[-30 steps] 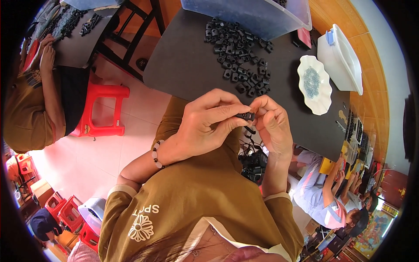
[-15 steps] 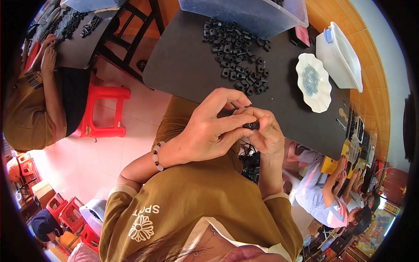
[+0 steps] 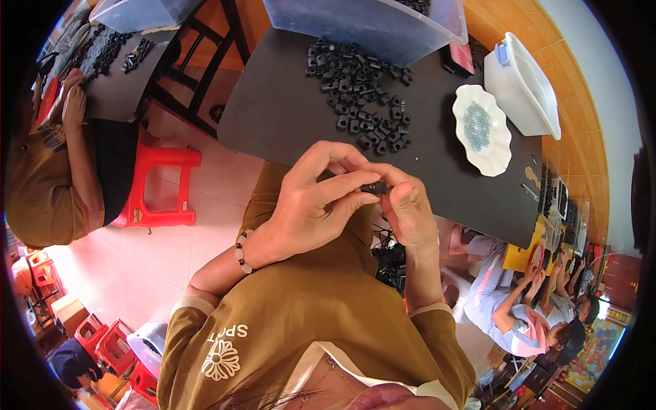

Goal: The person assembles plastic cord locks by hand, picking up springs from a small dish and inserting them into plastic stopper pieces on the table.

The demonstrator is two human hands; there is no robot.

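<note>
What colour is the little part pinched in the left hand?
The little part is black, best seen in the head view.

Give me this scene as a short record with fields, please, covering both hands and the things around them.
Left hand: pinches a small black part
Right hand: close beside it, grip unclear
Table: dark top, pile of black parts
Bin: translucent, beyond the pile
Dish: white, scalloped, holding tiny pale pieces, right of the pile
Box: white, beyond the dish, to its right
Bracelet: pale and dark beads
</note>
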